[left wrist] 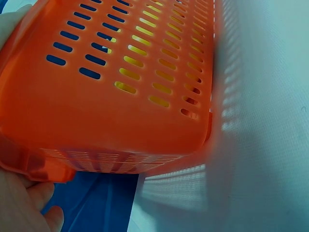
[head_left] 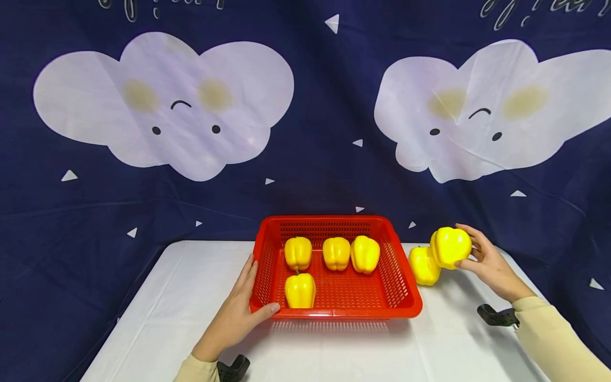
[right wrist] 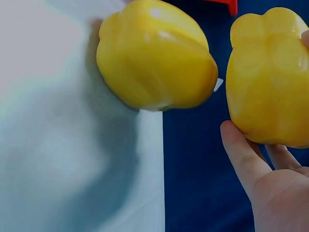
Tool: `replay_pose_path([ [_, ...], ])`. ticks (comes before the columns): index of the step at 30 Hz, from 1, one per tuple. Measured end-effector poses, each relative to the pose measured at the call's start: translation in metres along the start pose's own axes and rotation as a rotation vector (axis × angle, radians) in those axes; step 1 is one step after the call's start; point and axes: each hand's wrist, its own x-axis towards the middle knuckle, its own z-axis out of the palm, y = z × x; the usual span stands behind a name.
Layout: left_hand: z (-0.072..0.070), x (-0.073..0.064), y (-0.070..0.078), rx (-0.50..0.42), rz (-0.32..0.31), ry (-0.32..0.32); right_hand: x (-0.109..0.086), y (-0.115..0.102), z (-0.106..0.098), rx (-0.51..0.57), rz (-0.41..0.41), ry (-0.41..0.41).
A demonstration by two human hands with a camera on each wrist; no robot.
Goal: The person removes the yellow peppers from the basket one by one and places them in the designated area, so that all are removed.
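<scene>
A yellow bell pepper (head_left: pixel 451 248) is held by my right hand (head_left: pixel 494 268), between the thumb and fingers, at the right of the table. Just left of it, overlapped by it in the head view, a second yellow bell pepper (head_left: pixel 424 267) sits on the cloth; the right wrist view shows this table pepper (right wrist: pixel 157 55) beside the held pepper (right wrist: pixel 270 77). My left hand (head_left: pixel 234 313) grips the near left corner of a red plastic basket (head_left: pixel 334 313), thumb on the front rim and fingers along the left side. Several yellow bell peppers, one a front pepper (head_left: pixel 300 291), lie inside.
A white cloth (head_left: pixel 162 307) covers the table under the basket. Behind it hangs a dark blue curtain (head_left: pixel 329 175) printed with pale clouds and small triangles. Black wrist cameras sit below each hand.
</scene>
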Motion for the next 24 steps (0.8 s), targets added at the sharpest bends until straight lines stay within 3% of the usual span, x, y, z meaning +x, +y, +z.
replay_pose_path([
  [14, 0.001, -0.002, 0.000, 0.003, 0.006, 0.006, -0.007, 0.019, -0.009, 0.021, 0.041, -0.002],
  [24, 0.001, -0.001, -0.001, 0.017, 0.032, 0.020, -0.008, 0.030, -0.013, -0.033, 0.080, 0.012],
])
